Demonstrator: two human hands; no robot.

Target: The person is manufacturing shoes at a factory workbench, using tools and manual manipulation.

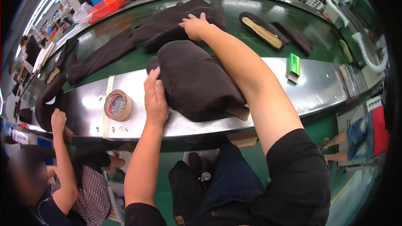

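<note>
A bulky dark brown boot upper (192, 79) lies on the metal worktop in front of me, with a tan edge showing at its lower right end. Flat against its left side rests my left hand (155, 102), fingers stretched upward and not wrapped round it. My right arm reaches across beyond it. My right hand (196, 26), fingers apart, touches a heap of dark brown boot uppers (163, 23) on the green surface. The underside of that hand is hidden, but no grip shows.
A tape roll (117, 105) stands left on the metal worktop (268, 113); a small green box (294, 68) is right. Farther right lies a dark boot with a tan sole (261, 31). An orange basket (106, 8) stands behind. At left, a co-worker's hand (58, 120) is beside a dark boot.
</note>
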